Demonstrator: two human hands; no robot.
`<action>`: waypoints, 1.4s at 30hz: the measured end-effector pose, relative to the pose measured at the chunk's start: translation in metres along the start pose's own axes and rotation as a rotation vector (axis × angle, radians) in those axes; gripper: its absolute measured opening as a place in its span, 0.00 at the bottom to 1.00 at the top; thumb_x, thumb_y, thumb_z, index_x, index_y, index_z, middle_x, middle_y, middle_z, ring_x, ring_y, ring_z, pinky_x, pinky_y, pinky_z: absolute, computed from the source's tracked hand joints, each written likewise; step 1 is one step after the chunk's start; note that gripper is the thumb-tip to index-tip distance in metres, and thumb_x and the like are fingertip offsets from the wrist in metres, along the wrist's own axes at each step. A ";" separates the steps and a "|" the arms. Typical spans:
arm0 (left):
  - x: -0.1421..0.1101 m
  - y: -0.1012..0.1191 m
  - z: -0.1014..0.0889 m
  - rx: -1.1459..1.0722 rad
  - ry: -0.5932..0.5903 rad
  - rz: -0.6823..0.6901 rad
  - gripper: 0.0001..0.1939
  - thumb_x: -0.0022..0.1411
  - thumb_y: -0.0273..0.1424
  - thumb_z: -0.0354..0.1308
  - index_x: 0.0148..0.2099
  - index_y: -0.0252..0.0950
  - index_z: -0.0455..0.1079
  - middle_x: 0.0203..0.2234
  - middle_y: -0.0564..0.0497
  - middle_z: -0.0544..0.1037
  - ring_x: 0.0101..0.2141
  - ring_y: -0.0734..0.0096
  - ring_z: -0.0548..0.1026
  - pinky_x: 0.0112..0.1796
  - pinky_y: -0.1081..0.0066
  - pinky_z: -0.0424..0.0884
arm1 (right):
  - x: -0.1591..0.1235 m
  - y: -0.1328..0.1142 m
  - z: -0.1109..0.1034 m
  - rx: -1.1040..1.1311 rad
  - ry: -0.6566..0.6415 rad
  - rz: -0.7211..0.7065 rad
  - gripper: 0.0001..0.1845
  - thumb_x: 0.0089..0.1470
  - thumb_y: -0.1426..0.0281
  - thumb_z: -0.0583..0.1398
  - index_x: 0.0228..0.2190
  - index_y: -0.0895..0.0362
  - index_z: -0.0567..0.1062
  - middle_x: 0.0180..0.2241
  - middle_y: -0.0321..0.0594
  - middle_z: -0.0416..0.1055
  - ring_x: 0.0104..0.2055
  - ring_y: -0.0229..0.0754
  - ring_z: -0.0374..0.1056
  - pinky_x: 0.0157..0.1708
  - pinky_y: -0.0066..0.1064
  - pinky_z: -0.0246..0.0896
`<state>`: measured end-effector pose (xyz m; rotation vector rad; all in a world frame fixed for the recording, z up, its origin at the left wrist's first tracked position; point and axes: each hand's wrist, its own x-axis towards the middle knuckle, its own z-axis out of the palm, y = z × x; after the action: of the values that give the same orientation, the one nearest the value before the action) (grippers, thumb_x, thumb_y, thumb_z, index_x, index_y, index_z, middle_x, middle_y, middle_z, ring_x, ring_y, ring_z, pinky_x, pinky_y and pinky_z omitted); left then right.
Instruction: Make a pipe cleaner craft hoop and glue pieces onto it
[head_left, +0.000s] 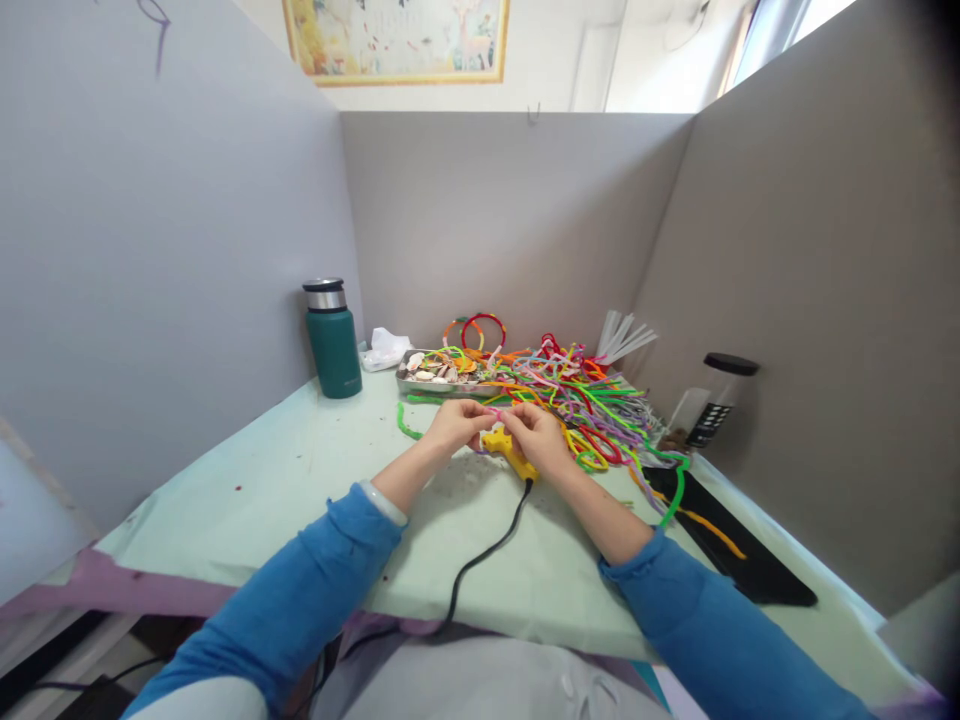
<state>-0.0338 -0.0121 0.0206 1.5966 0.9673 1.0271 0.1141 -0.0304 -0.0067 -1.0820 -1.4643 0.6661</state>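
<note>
My left hand (459, 422) and my right hand (541, 436) meet over the middle of the pale green table (247, 490), fingers pinched together on a thin pink pipe cleaner (496, 411) between them. A yellow glue gun (508, 449) lies just under and between the hands, its black cord (480, 556) running back over the table's front edge. Whether my right hand also touches the glue gun I cannot tell. Both arms wear blue sleeves.
A heap of coloured pipe cleaners (581, 395) lies behind the hands. A metal tray (442, 372) of small pieces, a green flask (333, 340), a clear jar with black lid (712, 400) and a black mat (739, 555) stand around. Grey partitions wall three sides.
</note>
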 end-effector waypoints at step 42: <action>0.003 -0.006 -0.001 0.200 -0.054 0.104 0.11 0.51 0.35 0.58 0.29 0.30 0.68 0.15 0.55 0.69 0.14 0.82 0.64 0.17 0.80 0.61 | -0.001 -0.001 -0.002 -0.089 -0.076 -0.050 0.10 0.48 0.61 0.56 0.26 0.56 0.67 0.17 0.31 0.63 0.18 0.34 0.58 0.18 0.26 0.52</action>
<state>-0.0348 -0.0078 0.0151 1.8461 0.9837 0.9766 0.1160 -0.0321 -0.0057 -1.0952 -1.5939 0.6170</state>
